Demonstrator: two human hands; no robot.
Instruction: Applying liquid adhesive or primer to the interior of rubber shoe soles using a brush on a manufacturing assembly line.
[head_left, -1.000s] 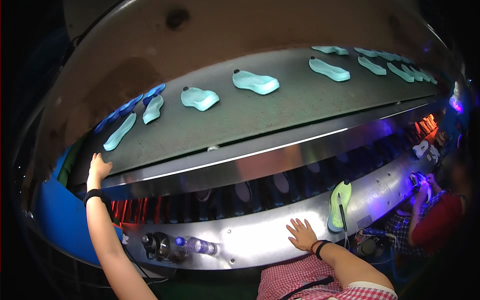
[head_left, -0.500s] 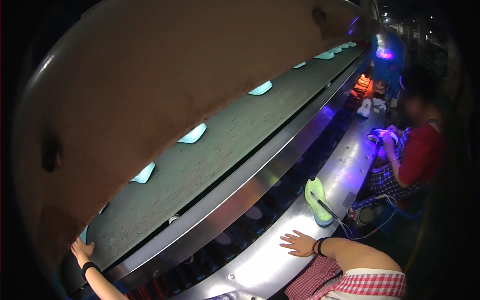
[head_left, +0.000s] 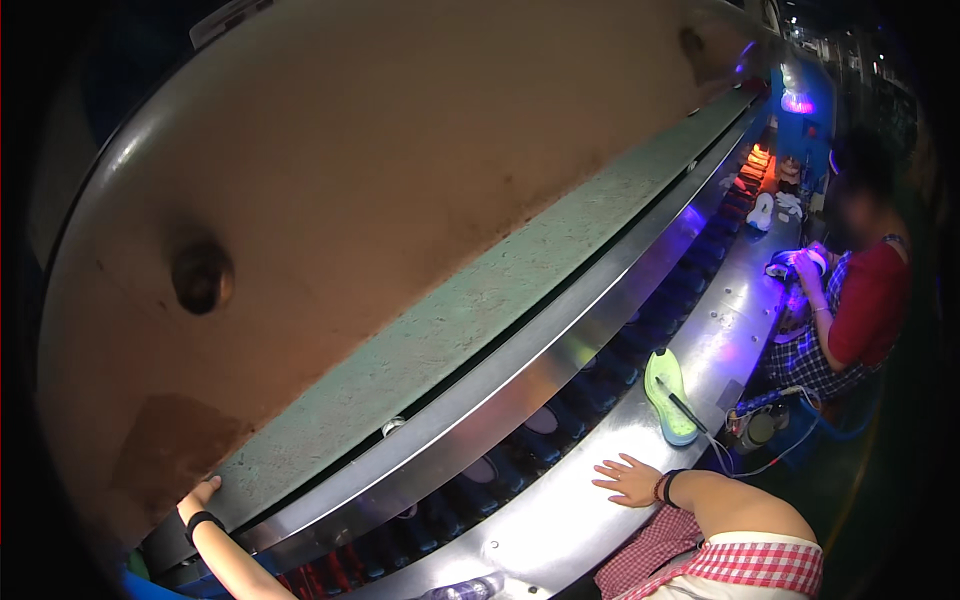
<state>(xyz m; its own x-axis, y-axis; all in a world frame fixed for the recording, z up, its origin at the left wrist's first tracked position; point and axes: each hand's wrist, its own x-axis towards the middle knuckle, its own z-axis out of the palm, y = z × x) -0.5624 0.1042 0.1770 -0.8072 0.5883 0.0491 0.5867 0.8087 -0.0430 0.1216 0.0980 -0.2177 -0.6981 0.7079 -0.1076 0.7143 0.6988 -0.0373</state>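
At the lower left, my left hand (head_left: 201, 496) reaches over the green-grey conveyor belt (head_left: 400, 350), its fingers mostly hidden behind the edge of the brown curved cover (head_left: 330, 200). Its thumb sticks out beside that edge, and whether it holds anything is hidden. On the shiny metal ledge (head_left: 560, 520) at the lower right, my right hand (head_left: 630, 482) lies flat, fingers spread and holding nothing. Just beyond it rests a yellow-green shoe sole (head_left: 664, 390) with a blue end. A black pen-like tool (head_left: 682, 405) on a cable lies across the sole.
Between belt and ledge runs a dark roller track (head_left: 560, 415) carrying a few sole-like pieces. A co-worker in a red top (head_left: 868, 310) sits at the right, handling a shoe (head_left: 797, 263) under violet light. White shoe pieces (head_left: 762, 212) and an orange-glowing opening (head_left: 757, 165) are farther along.
My left hand has gone farther under the cover's edge. The pale blue soles on the belt have dropped out of sight behind the cover as my view shifted. My right hand stays flat.
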